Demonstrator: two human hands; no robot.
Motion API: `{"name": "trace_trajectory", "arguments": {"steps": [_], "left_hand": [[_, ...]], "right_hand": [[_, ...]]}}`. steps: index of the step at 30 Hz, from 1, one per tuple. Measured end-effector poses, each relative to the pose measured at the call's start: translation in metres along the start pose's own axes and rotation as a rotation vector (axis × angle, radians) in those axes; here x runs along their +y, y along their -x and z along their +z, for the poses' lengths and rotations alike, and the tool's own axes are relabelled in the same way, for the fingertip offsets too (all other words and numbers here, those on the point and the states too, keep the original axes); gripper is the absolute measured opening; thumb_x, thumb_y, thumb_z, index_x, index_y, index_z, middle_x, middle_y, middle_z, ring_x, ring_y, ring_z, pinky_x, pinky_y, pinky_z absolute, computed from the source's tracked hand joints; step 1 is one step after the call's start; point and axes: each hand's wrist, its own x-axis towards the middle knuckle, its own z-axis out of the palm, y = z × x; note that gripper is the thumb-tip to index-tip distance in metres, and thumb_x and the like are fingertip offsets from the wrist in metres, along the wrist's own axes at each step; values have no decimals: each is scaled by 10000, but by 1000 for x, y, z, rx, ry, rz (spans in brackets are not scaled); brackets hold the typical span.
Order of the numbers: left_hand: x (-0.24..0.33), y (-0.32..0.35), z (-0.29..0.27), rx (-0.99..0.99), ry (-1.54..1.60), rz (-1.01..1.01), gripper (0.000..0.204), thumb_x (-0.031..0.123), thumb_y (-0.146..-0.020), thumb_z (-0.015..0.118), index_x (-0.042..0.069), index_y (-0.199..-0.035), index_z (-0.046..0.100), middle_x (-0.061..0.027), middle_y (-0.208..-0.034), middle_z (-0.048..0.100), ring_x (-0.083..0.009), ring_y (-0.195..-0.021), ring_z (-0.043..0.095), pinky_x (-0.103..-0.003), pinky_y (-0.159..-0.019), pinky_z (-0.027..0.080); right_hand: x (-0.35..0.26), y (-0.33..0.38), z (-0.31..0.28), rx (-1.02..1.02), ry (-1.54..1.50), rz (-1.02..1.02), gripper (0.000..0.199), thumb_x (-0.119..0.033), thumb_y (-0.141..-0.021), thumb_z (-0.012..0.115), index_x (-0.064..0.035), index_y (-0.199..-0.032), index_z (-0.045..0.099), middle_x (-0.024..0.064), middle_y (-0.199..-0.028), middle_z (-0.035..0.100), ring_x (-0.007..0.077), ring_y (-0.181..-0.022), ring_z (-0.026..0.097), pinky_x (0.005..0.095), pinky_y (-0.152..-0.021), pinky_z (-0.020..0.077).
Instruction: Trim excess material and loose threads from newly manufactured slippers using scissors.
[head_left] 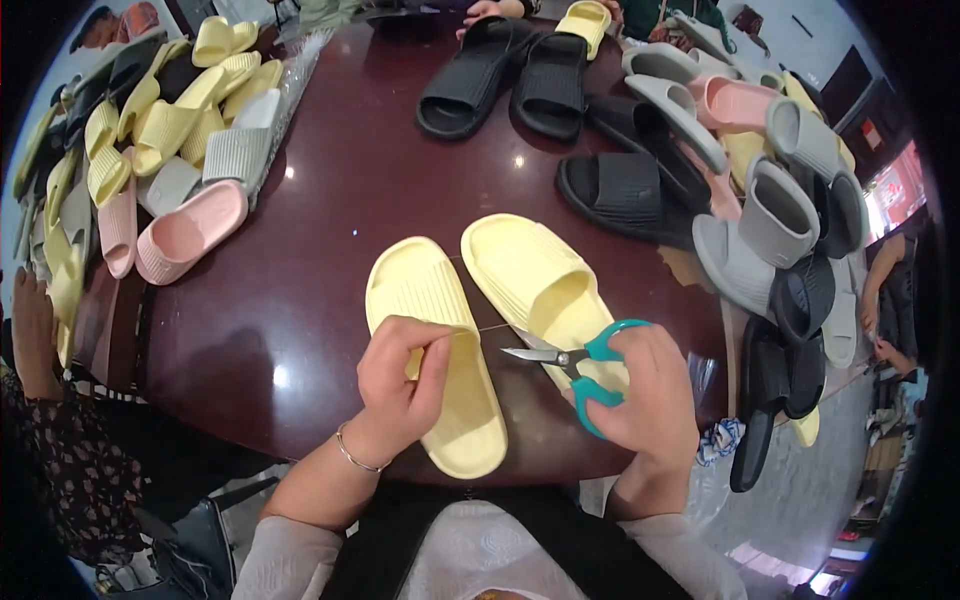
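Two pale yellow slide slippers lie side by side in front of me, the left slipper (465,410) and the right slipper (505,250), both with ribbed straps. My left hand (400,375) is closed in a pinch over the left slipper, by the strap's opening; what the fingertips hold, if anything, is too small to make out. A thin line (492,327) spans the gap between the slippers. Teal-handled scissors (563,358) are in my right hand (650,395), over the right slipper, blades slightly parted and pointing left.
A dark red glossy table (330,150) carries everything. Yellow, grey and pink slippers (190,230) are heaped at the left. Black slippers (610,190) and a mixed pile (770,215) crowd the right. Across the table, a person's hand (490,12) is near black slippers. Other people sit at both sides.
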Motion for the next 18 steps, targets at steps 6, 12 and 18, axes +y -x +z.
{"name": "trace_trajectory", "arguments": {"steps": [6,12,18], "left_hand": [[-1,7,2,39,57,2,65,-24,-793,602,-15,-855,585,-115,-767,585,-212,-667,572,-276,-591,454],[1,9,2,37,83,58,77,-28,-791,605,-14,-863,582,-112,-756,580,-210,-660,570,-273,-591,454],[0,6,0,32,119,32,73,-32,-791,603,-14,-858,580,-102,-731,570,-191,-625,554,-263,-559,436]], "right_hand": [[-3,5,6,4,63,5,468,-195,-533,785,-47,-906,545,113,-862,556,315,-803,546,397,-696,456],[-8,10,18,53,66,-57,472,-153,-530,803,-37,-912,552,121,-816,574,315,-734,567,381,-628,474],[-1,8,24,141,69,-66,450,-142,-538,806,-36,-897,555,119,-796,599,309,-686,594,373,-595,493]]}}
